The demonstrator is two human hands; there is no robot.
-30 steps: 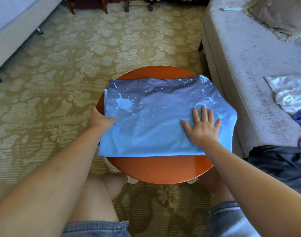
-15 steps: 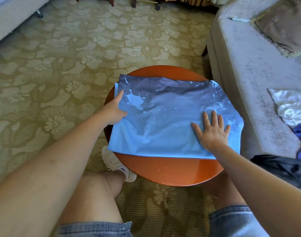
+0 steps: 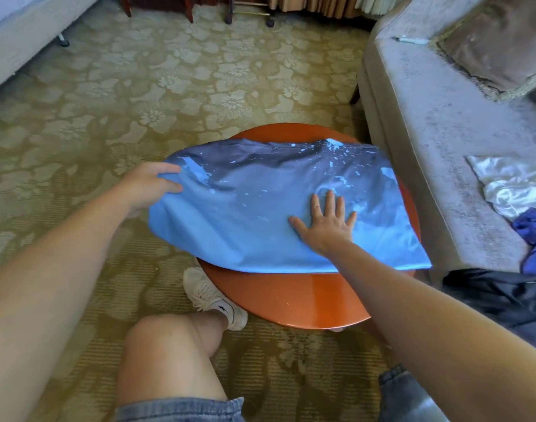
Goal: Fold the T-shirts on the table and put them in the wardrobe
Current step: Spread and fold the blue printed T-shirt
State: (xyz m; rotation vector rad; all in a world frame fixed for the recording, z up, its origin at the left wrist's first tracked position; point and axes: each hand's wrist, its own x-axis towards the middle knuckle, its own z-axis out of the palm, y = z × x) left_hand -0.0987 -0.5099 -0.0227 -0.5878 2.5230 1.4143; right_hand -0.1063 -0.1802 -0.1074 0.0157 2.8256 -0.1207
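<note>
T-shirt (image 3: 245,233) of splattered blue lies folded on table (image 3: 291,300), left hand (image 3: 148,187) fingers pinching its edge, right hand (image 3: 327,223) spread flat

We see one T-shirt (image 3: 275,214), light blue fading to dark grey-blue with pale splashes, folded and spread across the round table (image 3: 291,300); its left edge is raised off the tabletop.
</note>
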